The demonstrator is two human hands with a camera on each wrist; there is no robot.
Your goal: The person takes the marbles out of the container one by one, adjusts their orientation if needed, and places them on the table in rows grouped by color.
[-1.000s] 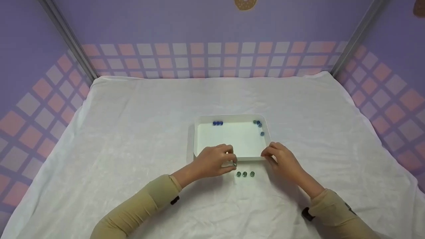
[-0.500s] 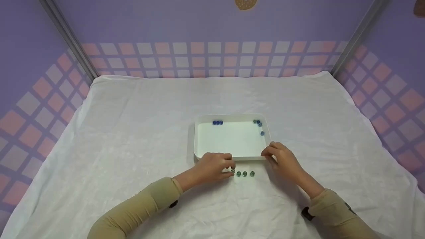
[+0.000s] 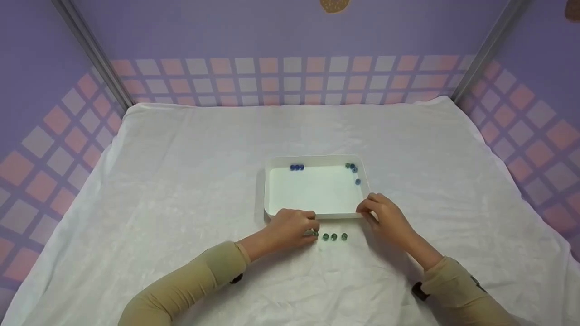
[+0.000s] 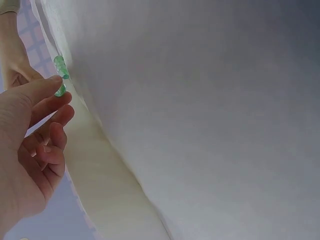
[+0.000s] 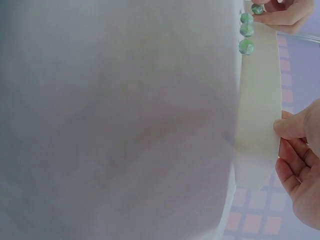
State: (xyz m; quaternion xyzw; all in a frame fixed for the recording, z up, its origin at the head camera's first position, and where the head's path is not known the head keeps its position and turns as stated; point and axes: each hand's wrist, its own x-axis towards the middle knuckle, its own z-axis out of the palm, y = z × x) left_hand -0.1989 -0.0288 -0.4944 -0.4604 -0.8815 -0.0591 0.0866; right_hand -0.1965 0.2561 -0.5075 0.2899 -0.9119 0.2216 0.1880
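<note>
My left hand (image 3: pixel 292 228) pinches a green glass marble (image 4: pixel 60 90) between thumb and forefinger, low at the cloth just in front of the white tray (image 3: pixel 317 216). Right of those fingertips, three more green marbles (image 3: pixel 334 237) stand in a short row on the cloth. My right hand (image 3: pixel 388 219) grips the tray's near right corner, thumb outside the wall and fingers over the rim, as the right wrist view also shows. Inside the tray, three dark blue marbles (image 3: pixel 297 167) line the far wall. Several blue and greenish marbles (image 3: pixel 355 170) sit at its far right corner.
A wrinkled white cloth (image 3: pixel 190 172) covers the table around the tray. Purple walls with pink and white squares (image 3: pixel 292 83) enclose the back and both sides.
My left hand has lowered from the tray's near edge to the cloth, bringing its marble to the left end of the green row. The right hand stays at the tray corner.
</note>
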